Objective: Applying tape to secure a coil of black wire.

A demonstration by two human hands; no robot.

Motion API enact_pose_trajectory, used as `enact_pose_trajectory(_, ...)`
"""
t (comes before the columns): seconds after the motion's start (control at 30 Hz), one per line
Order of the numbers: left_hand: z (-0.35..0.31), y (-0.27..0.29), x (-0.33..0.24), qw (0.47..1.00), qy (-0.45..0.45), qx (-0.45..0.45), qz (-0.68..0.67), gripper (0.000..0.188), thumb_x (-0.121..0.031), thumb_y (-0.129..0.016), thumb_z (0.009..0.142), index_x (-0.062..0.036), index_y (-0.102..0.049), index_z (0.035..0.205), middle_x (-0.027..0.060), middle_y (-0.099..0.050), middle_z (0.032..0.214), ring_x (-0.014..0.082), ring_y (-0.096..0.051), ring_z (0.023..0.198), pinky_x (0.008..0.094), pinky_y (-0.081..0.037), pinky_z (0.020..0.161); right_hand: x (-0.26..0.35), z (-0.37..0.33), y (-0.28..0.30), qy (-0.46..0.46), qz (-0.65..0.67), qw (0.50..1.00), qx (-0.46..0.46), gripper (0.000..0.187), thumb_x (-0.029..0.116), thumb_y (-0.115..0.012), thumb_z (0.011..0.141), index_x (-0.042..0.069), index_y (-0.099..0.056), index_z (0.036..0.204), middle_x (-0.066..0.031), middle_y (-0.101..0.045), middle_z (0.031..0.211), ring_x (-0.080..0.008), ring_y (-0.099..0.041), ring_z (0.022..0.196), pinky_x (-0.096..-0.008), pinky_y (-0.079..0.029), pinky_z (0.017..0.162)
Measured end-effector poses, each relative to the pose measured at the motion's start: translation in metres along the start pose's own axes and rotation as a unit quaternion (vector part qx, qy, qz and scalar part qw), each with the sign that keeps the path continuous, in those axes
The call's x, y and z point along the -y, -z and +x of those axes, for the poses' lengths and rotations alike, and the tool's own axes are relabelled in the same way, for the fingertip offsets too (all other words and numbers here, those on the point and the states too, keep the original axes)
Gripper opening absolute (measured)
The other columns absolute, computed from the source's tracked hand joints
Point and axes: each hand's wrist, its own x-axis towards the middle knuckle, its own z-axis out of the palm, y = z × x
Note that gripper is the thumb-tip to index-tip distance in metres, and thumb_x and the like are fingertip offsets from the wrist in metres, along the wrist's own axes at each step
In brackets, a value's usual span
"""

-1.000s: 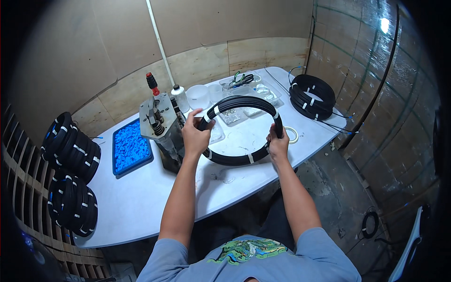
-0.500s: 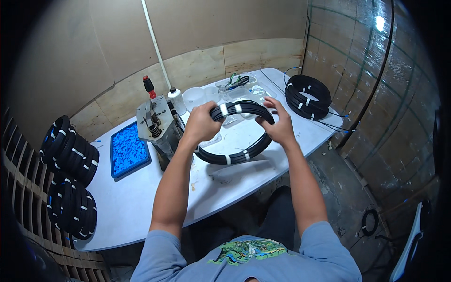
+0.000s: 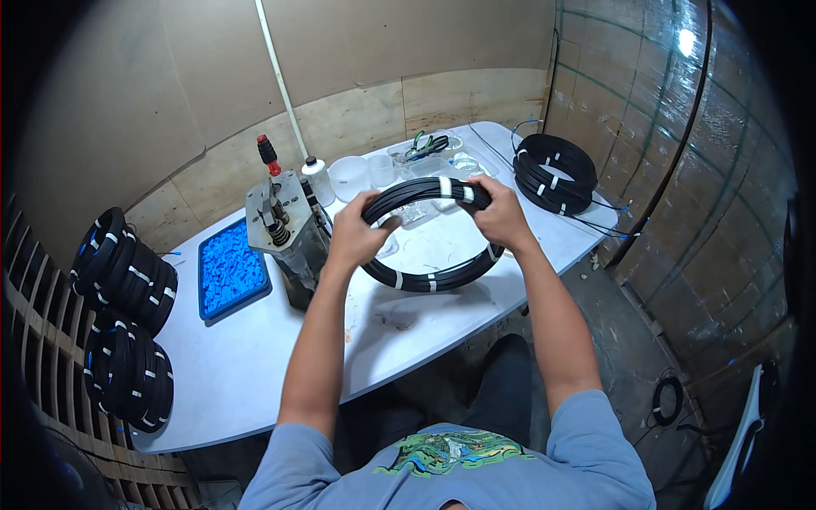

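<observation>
Between my hands is a coil of black cable [image 3: 408,195], bound with white tape bands and held tilted above the white table. My left hand [image 3: 357,234] grips its upper left side, fingers behind and thumb inside the ring. On the upper right side, beside two white bands, my right hand [image 3: 495,214] is closed round the coil. The coil's lower part hangs in front of me over the tabletop. Parts of my fingers are hidden behind the cable.
A hand press with a red-black handle [image 3: 269,155] stands left of the coil, beside a tray of blue pieces [image 3: 231,268]. Stacked cable coils [image 3: 127,374] sit at the table's left end, more coils [image 3: 557,174] at the right. Bottle [image 3: 319,180] and plastic tubs [image 3: 350,177] stand behind.
The coil has turned in my hands, its upper white bands shifting to the right. My right hand has closed from a looser, spread hold onto the coil's upper right.
</observation>
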Motion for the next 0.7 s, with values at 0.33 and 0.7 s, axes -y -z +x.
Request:
enact_pose_trajectory(0.33,-0.016,-0.007,0.044,0.968,0.164,-0.177,-0.075,0.025,-0.018,-0.079,0.085,0.0004,-0.064,0.091,0.0066,-0.068,0.073,0.0121,-0.060,0.067,0.0295,-0.047,0.064,-0.073,-0.045,-0.059,-0.202,0.331,0.911,-0.142,0.015,0.015,-0.074,0.093,0.008,-0.062,0.098,0.0037,-0.057,0.075,-0.0067,-0.050,0.062,-0.0258,-0.044,0.059)
enact_pose_trajectory(0.7,-0.004,-0.001,0.032,0.993,0.069,-0.098,-0.001,0.019,-0.010,-0.077,0.084,0.0006,-0.064,0.091,0.0146,-0.068,0.074,0.0198,-0.064,0.067,0.0335,-0.049,0.065,-0.055,-0.005,-0.030,-0.093,0.096,0.991,0.000,0.025,0.012,-0.080,0.085,0.004,-0.065,0.104,0.0000,-0.064,0.084,-0.0079,-0.058,0.077,-0.0253,-0.049,0.073)
